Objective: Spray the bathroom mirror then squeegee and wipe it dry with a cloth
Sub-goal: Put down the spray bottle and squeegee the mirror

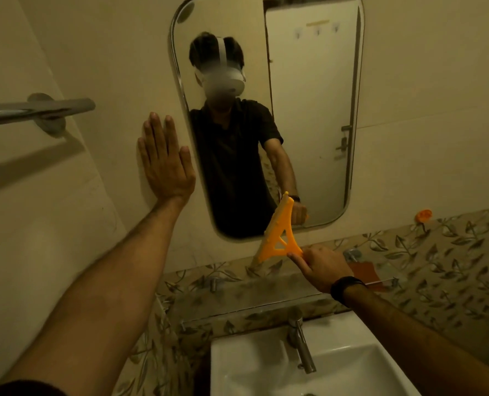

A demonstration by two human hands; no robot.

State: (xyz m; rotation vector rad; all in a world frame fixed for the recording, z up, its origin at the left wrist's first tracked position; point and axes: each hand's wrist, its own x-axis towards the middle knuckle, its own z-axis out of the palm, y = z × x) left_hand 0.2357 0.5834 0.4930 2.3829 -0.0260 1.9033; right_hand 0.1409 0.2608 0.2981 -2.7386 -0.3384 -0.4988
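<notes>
At the bottom edge of the mirror (309, 110), the orange squeegee (279, 232) lies with its blade across the lower rim, part on glass and part on the wall below, its handle clenched in the grip of the right hand (322, 267). The left hand (164, 164) is flat and released against the wall (66, 224) just beside the mirror's left rim, bracing the body. To do this pass well, I would judge the blade should stay pressed evenly on the glass, run in straight overlapping strokes and lift off cleanly at the rim. Below sit a glass shelf (252, 298), tap (302, 341) and sink (252, 364); no cloth is in view
</notes>
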